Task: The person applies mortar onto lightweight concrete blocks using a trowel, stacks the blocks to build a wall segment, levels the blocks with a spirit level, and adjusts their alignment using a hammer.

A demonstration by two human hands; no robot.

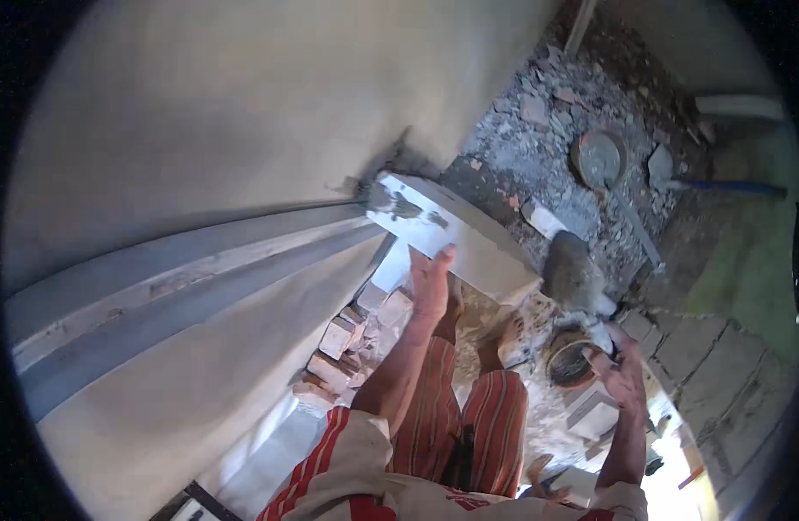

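My left hand (430,282) grips the lower left edge of a large white block (477,252), whose far end touches the wall corner. Dabs of grey mortar sit on the block's end face. My right hand (621,369) is closed around what looks like the pale handle of a trowel, whose broad grey, mortar-covered blade (573,269) is beside the block's right end. Just under that hand is a round bucket (567,365) with dark contents, partly hidden by my fingers.
A ledge (182,278) runs along the left wall (243,104). Broken bricks (334,373) lie below it. Rubble (529,104) covers the far floor, with a round pan of grey material (599,161) and a blue-handled tool (729,187). Cracked masonry (703,373) is at the right.
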